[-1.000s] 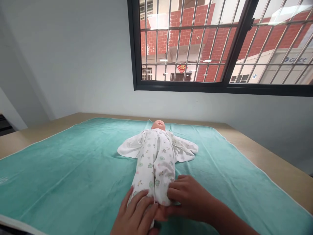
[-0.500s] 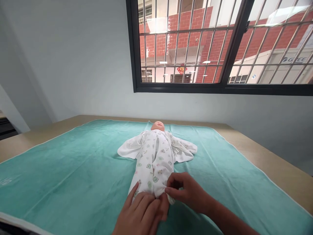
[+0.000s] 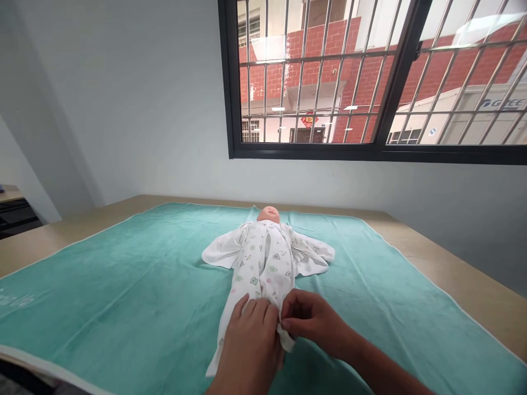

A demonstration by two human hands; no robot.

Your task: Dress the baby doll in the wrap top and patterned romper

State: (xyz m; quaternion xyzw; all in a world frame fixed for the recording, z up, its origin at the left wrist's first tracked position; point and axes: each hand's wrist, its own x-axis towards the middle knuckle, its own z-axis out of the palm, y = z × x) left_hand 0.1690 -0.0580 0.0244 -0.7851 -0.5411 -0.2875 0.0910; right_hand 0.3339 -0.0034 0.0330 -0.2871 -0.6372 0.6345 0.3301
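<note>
A baby doll lies on its back with its head [image 3: 268,214] at the far end. It wears a white printed baby romper [image 3: 251,269], sleeves spread to both sides. My left hand [image 3: 252,340] is closed over the lower end of the right-side trouser leg, fingers side by side and bent; what lies under the palm is hidden. Just beside it, thumb and forefinger of my right hand [image 3: 310,318] pinch the edge of the same leg. A bit of its cuff [image 3: 286,338] hangs below. The left-side leg lies flat, partly behind my left hand.
Under the doll a green blanket [image 3: 123,285] with a pale border covers most of the wooden table [image 3: 453,263]. A wall and a barred window [image 3: 313,151] with a dark frame stand behind. Dark furniture [image 3: 16,216] shows at the far left.
My left hand has shifted up and right, its fingers drawn together and bent over the trouser leg. More of the left-side leg shows. My right hand keeps its pinch; the view has tilted slightly.
</note>
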